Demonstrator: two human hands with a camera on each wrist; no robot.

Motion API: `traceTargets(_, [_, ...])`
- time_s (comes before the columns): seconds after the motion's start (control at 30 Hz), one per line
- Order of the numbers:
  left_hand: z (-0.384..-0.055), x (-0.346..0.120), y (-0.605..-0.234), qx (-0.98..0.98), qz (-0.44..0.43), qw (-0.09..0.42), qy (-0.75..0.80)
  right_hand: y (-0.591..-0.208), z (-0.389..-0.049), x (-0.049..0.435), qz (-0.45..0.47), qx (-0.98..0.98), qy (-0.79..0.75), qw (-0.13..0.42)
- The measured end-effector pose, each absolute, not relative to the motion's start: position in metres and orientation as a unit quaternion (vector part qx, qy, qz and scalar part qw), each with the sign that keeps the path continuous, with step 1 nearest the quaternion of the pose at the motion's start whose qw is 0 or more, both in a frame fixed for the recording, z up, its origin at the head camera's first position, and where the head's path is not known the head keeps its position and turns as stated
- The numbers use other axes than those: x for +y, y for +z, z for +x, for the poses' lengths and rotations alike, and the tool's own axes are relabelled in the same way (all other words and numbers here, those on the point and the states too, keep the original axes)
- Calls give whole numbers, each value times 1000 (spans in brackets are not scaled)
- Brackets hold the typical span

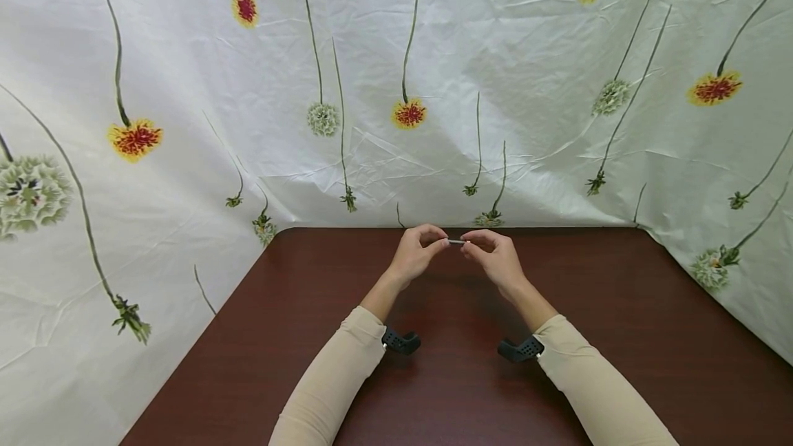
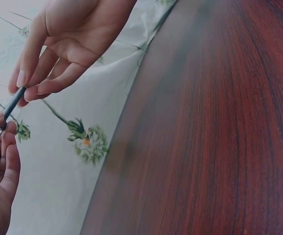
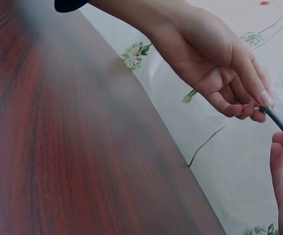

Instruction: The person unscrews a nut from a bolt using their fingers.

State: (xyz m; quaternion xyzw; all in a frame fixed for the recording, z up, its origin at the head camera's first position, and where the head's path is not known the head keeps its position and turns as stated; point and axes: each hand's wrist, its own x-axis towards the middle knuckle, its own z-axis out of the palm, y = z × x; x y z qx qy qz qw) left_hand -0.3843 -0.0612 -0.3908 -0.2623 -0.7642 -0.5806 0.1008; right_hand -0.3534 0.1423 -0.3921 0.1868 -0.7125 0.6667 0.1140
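Observation:
Between the two hands a short grey threaded bolt [image 1: 456, 241] is held up near the table's far edge. My left hand [image 1: 414, 255] pinches one end of it between thumb and fingertips. At its other end, the right hand [image 1: 497, 260] pinches it the same way. Ridged thread shows on the bolt [image 3: 276, 117] along the bare stretch between the fingers in the right wrist view. In the left wrist view the bolt [image 2: 14, 104] slants, with a dark end at the left fingertips. Fingers partly hide both ends.
A dark reddish-brown wooden table [image 1: 458, 398] lies under the forearms. White cloth [image 1: 372, 157] printed with flowers hangs behind the table and along both sides. Each wrist wears a dark strap, the left strap [image 1: 403, 341] and the right strap [image 1: 519, 349].

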Motion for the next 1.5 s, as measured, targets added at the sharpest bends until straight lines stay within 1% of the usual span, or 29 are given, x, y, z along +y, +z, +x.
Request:
traceTargets(0.13, [-384, -62, -390, -765, -263, 101, -579, -393, -354, 142, 191, -705, 673, 111])
traceTargets(0.33, [-383, -62, -390, -763, -264, 103, -581, -393, -355, 140, 158, -700, 690, 97])
traceTargets(0.57, [-383, -62, -390, -762, -265, 106, -581, -391, -352, 141, 187, -694, 690, 83])
traceTargets(0.77, [-383, -62, -389, -761, -264, 108, -583, -390, -352, 140, 179, -685, 702, 71])
traceTargets(0.9, [-383, -62, -389, -761, -267, 107, -581, -390, -353, 140, 179, -691, 696, 82])
traceTargets(1.17, [-383, -63, -389, -763, -266, 108, -580, -393, -355, 142, 209, -715, 656, 118])
traceTargets(1.5, [-380, -63, -387, -755, -258, 80, -598, -394, -355, 144, 232, -720, 637, 147])
